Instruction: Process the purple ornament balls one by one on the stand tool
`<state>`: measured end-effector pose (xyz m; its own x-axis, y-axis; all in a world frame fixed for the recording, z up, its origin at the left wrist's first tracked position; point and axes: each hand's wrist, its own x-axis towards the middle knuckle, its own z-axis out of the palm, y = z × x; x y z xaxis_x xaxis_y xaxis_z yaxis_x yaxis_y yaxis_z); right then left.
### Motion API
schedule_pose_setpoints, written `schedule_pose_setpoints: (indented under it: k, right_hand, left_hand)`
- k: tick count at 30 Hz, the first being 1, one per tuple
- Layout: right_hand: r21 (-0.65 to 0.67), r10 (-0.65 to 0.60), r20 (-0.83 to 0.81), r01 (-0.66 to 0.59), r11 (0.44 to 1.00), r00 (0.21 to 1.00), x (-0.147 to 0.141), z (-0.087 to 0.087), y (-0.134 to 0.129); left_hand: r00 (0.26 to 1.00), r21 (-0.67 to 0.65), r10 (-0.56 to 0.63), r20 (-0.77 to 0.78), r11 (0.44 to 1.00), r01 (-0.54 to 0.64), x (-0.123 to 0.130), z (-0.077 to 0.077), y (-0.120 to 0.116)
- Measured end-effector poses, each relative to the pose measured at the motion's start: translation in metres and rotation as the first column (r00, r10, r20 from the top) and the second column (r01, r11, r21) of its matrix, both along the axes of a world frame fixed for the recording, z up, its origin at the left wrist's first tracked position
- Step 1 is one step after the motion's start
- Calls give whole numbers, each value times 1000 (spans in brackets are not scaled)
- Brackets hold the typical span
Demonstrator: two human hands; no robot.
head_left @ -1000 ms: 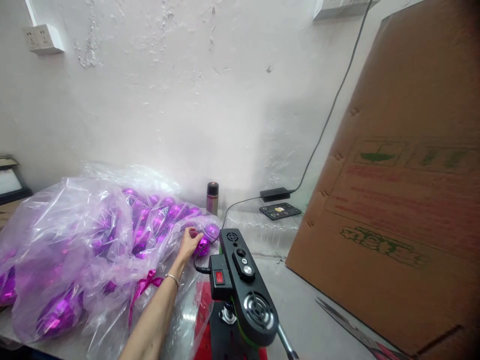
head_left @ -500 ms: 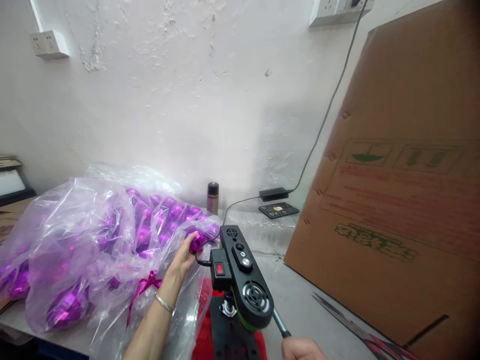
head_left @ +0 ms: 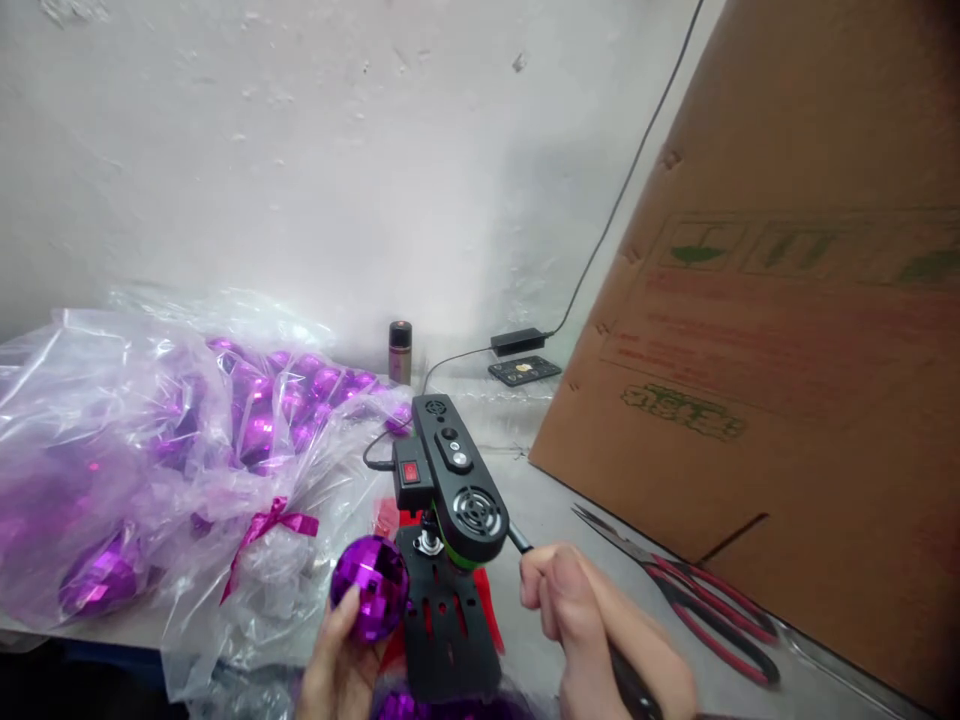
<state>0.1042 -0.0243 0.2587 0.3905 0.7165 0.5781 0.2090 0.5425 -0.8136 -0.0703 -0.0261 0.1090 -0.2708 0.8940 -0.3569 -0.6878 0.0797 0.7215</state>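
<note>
At the left of the frame, clear plastic bags [head_left: 202, 515] hold more purple balls [head_left: 326, 382]. At lower centre, the left hand [head_left: 341, 660] has hold of a faceted purple ball [head_left: 371, 590], thumb against its front, the other fingers mostly hidden. The ball looks light, hollow and stiff, its glossy mirrored skin probably slippery and easy to scratch or dent; a cupped, gentle grip around its widest part should suit it better than a pinch. Just right of it stands a black device [head_left: 459, 490]. At lower right, the right hand [head_left: 592, 640] is curled tightly round a black-gripped rod [head_left: 520, 538], presumably rigid, best held by that grip. Scissors [head_left: 660, 570] lie beyond.
</note>
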Motion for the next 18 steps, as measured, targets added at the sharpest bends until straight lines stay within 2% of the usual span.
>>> schedule_pose_setpoints:
  k: [3, 5, 7, 14, 18]
  right_hand:
    - [70, 49, 96, -56, 996, 994, 7, -3, 2]
    - [117, 73, 166, -93, 989, 983, 13, -5, 4]
    - [138, 77, 195, -105, 985, 978, 17, -5, 6]
    - [137, 72, 252, -110, 984, 965, 19, 1, 5]
    - [133, 97, 245, -132, 982, 965, 19, 1, 6]
  left_hand:
    - [967, -97, -41, -250, 995, 17, 20, -26, -6]
    - [905, -93, -36, -425, 996, -4, 28, -33, -1]
    - [847, -47, -31, -531, 999, 8, 31, -35, 4]
    - [685, 54, -10, -728, 996, 73, 40, -42, 9]
    - [645, 64, -15, -764, 993, 99, 40, -44, 9]
